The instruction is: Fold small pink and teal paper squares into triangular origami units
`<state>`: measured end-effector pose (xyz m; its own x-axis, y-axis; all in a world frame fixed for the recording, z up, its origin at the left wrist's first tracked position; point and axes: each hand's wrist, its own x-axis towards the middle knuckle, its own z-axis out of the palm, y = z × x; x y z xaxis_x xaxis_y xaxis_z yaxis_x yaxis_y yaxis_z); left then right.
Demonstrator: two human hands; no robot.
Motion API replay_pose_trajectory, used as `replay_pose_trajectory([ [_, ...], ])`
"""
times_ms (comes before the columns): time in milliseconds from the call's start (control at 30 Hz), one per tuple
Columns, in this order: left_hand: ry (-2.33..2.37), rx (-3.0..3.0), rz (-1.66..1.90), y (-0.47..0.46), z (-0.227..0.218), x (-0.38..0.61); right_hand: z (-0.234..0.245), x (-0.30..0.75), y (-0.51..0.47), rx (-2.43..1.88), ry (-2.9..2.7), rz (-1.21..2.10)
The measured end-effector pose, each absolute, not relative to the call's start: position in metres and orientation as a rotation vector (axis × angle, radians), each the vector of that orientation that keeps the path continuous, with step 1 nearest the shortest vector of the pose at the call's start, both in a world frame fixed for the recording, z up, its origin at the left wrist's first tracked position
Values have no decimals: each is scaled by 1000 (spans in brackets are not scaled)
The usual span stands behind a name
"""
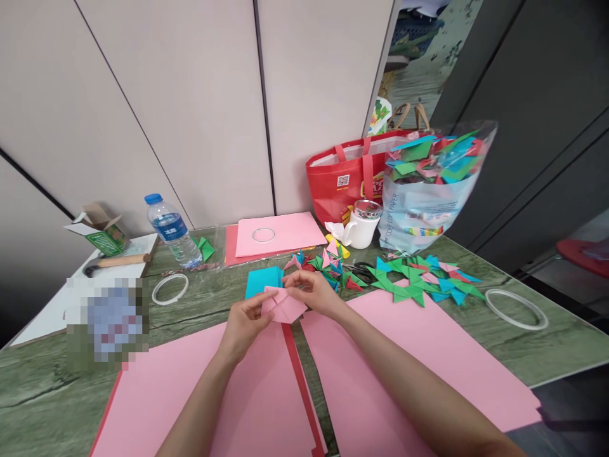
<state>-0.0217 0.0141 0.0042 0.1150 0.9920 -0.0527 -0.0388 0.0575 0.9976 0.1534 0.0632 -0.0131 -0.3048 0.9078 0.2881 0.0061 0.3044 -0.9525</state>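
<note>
L hand [245, 327] and R hand [311, 293] both hold a pink folded paper [285, 307], up above the mid part of the table [33, 393], btwn near & far edges. L fingers pinch its left side, thumb at the lower part, forefinger along the top; R thumb + forefinger pinch its upper right edge, other R fingers curled. Creases show on the paper's face.

Just behind the hands: stack of blue paper [261, 281]. Toward the near edge, under the forearms, two lots of pink sheets, left pile [238, 393] w/ a red strip [299, 374] showing along its right side, right pile [428, 374] reaching the table's right edge. A narrow gap runs btwn them.

Behind the R hand, loose folded pieces [333, 257] in mixed colours, then scissors [364, 271] w/ black handles, then paper rings [409, 289], mostly green & blue. White hoop [516, 310] nr the right edge; another hoop [170, 289] on the left half.

Along the far edge, L to R: small open box [102, 238], water bottle [172, 231], pink paper pile [295, 233], white mug [364, 225] in front of a red bag [335, 187], clear bag [423, 203] full of folded pieces. Wood-handled tool [124, 260] on a white board [47, 314] at the left edge.
</note>
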Motion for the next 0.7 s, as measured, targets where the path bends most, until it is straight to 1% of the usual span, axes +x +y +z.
replay_pose_trajectory([
  [100, 1137, 1189, 1230, 16, 2, -22, -19, 150, 62, -847, -1646, 1159],
  [233, 1118, 1136, 1362, 16, 2, -22, -21, 147, 61, -897, -1528, 1168],
  [533, 1201, 1177, 1281, 17, -5, -24, -15, 145, 54, -800, -1730, 1116],
  [700, 1242, 1099, 1351, 18, -5, -25, -15, 148, 52, -723, -1797, 1247],
])
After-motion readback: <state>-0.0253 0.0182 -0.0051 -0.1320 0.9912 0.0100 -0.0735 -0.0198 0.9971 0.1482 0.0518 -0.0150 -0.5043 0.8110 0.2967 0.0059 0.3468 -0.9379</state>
